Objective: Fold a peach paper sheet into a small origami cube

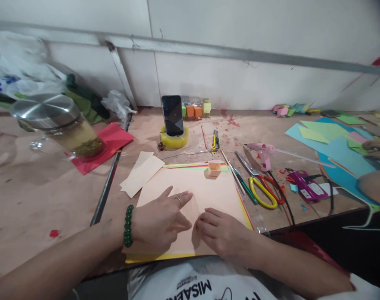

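A stack of coloured paper with a peach sheet on top lies before me. My left hand, with a green bead bracelet, rests over the sheet's left half, index finger stretched out and fingers apart. To its right, my right hand has its fingers curled together and pressed down near the sheet's middle; anything beneath them is too hidden to tell. A small open peach paper box sits at the sheet's far edge. Cut peach pieces lie beyond the sheet's left corner.
Scissors, a pink glue gun and a purple power strip lie on the right. A phone stands in yellow tape. A glass jar is at left. Another person's hand shows far right.
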Tool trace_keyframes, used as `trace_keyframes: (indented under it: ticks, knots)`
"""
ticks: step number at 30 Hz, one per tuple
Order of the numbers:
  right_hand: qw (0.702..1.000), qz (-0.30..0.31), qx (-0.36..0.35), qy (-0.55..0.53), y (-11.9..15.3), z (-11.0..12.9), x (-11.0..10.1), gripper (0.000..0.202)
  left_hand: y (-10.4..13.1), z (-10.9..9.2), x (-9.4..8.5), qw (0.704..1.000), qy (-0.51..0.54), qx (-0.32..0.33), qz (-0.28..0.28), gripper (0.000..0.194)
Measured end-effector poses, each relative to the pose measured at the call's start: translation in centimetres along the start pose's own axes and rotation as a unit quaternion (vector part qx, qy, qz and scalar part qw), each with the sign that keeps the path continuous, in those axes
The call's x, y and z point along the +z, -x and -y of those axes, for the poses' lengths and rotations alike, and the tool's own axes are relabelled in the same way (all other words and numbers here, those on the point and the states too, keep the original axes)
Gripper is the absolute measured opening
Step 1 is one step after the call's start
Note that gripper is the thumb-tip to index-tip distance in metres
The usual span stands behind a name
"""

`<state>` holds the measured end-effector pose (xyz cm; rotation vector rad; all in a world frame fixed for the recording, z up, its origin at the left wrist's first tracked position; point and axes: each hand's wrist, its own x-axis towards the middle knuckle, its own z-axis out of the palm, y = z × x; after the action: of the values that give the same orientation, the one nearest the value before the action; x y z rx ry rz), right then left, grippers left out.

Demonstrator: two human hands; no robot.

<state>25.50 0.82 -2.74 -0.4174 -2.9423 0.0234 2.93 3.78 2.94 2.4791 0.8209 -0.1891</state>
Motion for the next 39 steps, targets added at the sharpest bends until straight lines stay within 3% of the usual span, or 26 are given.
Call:
trace_keyframes:
  ticks: [6,13,16,20,28,33,39]
  knots:
    - [0.995,0.019,0.076,-0.064,2.3,0.3,-1.1,0.018,0.0,0.2,0.3,1.000,-0.003,0.011,0.000,0.028]
    - [0.984,-0.042,0.144,-0.091,5.4,0.4,-0.9,0.028,0.1,-0.4,1.1,0.993,-0.087,0.045,-0.067,0.017]
    - [0.982,-0.050,0.154,-0.093,6.2,0.3,-0.8,0.028,0.2,-1.5,2.4,0.980,-0.169,0.069,-0.078,0.014]
    - [0.980,-0.064,0.170,-0.081,6.4,0.4,-1.0,0.031,1.5,-2.5,5.1,0.937,-0.303,0.083,-0.152,0.023]
    - [0.978,-0.066,0.180,-0.086,6.4,0.3,-0.9,0.033,6.1,-2.2,9.4,0.909,-0.328,-0.093,-0.240,0.034]
    - [0.984,-0.018,0.167,-0.058,5.6,-0.4,-0.9,0.030,6.8,-3.2,9.2,0.904,-0.290,-0.154,-0.275,0.040]
    - [0.991,0.046,0.123,0.002,1.6,-0.2,-0.8,0.010,5.8,-3.4,9.1,0.891,-0.279,-0.177,-0.310,0.037]
